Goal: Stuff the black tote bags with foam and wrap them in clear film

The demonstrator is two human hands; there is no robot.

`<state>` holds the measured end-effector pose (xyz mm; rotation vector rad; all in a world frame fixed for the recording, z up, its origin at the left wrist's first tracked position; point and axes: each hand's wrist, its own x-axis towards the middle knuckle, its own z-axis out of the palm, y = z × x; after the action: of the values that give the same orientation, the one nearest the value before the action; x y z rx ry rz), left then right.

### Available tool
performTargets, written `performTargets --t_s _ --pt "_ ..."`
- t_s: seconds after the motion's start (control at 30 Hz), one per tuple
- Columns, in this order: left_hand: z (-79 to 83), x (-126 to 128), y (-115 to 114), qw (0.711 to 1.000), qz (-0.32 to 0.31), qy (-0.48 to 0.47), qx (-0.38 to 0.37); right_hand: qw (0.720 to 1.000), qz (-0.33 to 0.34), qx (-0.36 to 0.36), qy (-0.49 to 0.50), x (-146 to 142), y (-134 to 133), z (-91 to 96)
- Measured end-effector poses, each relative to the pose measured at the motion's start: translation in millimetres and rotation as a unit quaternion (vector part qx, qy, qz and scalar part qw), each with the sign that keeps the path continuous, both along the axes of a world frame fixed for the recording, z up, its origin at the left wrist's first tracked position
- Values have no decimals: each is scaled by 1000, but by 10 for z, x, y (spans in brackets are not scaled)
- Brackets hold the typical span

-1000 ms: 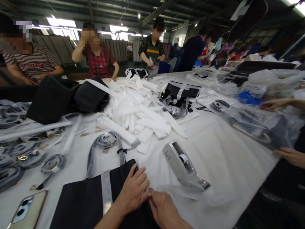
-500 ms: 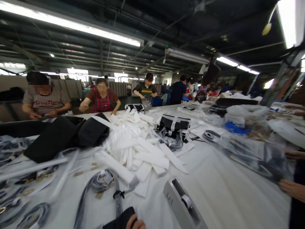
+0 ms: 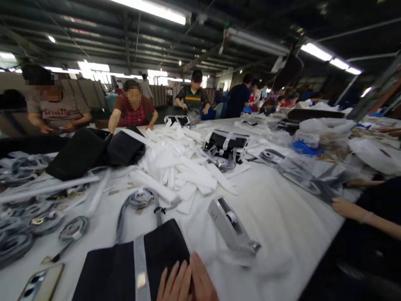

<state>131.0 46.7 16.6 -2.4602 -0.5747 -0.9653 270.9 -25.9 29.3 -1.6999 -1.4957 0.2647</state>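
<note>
A black handbag lies on the white-covered table before me, with a grey wrapped band and a small pale metallic clasp down its front. Its handle, wrapped in grey film, reaches away from me. My left hand rests flat on the bag's right part, fingers stretched out. Alongside it, my right hand lies at the bag's right edge with straight fingers held together; its underside is hidden. Right of the hands stands a grey tape dispenser with a white roll.
White foam strips are heaped mid-table. Wrapped straps and a phone lie at left, black bags behind. A co-worker's hand holds a plastic-wrapped item at right. Several people work across the table.
My view has tilted down, showing more of the black bag. Both my hands now lie on it; only one hand's fingers showed before. The co-worker's arm at right shows more.
</note>
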Motion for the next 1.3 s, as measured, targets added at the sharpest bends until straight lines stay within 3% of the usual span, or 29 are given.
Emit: performTargets --t_s 0.07,0.13,0.2,0.3,0.5,0.6,0.8,1.03,1.17,1.23,1.3 --pt "14 -146 -275 996 43 55 -58 998 3 -25 52 -60 -197 9" --pt "33 -217 -427 989 64 91 -94 985 -52 -43 159 -48 -345 48" --pt "50 -231 -470 986 73 99 -112 937 -154 -61 307 41 -435 87" --pt "78 -209 -449 985 76 99 -120 831 -253 -82 488 229 -447 133" --pt "161 -188 -468 982 87 94 -139 719 -235 -95 648 317 -158 267" --pt "196 -190 -486 981 88 82 -152 692 -244 -114 669 297 -41 303" --pt "222 -199 -486 977 90 106 -164 732 -225 -138 628 324 -9 334" --pt "209 -215 -509 970 91 103 -202 859 -223 -57 457 455 -12 405" --pt "211 -219 -521 964 95 89 -230 922 -239 -91 290 630 -67 740" --pt "218 -225 -522 962 92 90 -240 960 -234 -90 127 680 -85 997" --pt "227 -233 -520 960 86 90 -251 979 -185 -62 -52 680 -83 1255"
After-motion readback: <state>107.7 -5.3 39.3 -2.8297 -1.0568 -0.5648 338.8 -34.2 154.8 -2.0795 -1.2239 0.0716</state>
